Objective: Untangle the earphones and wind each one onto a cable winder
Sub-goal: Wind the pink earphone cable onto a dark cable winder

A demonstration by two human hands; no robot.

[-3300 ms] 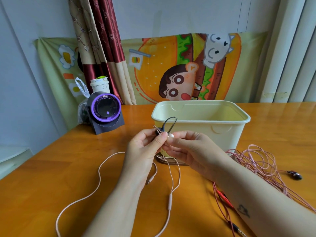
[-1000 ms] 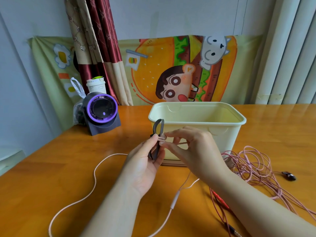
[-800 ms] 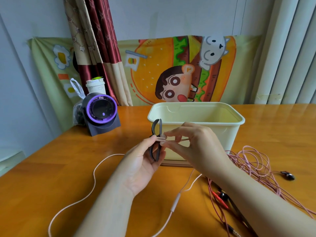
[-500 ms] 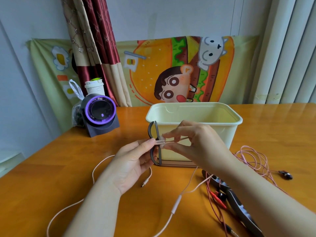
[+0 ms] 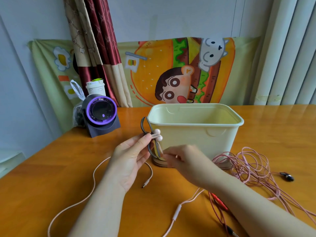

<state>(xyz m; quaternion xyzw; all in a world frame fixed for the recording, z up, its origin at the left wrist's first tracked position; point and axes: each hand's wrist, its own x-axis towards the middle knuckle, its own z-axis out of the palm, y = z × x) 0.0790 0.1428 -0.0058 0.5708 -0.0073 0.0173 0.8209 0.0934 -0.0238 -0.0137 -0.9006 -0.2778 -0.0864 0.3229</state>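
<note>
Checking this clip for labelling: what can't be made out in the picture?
Head view:
Right hand: motion blur hides its grip.
Winder, in left hand: partly behind its fingers.
Pink tangle: cut by right edge.
Bin: floor hidden by its wall.

left hand: bare | right hand: bare, blurred | forearms: bare to frame edge

Cream tub, purple fan, cup on table.
</note>
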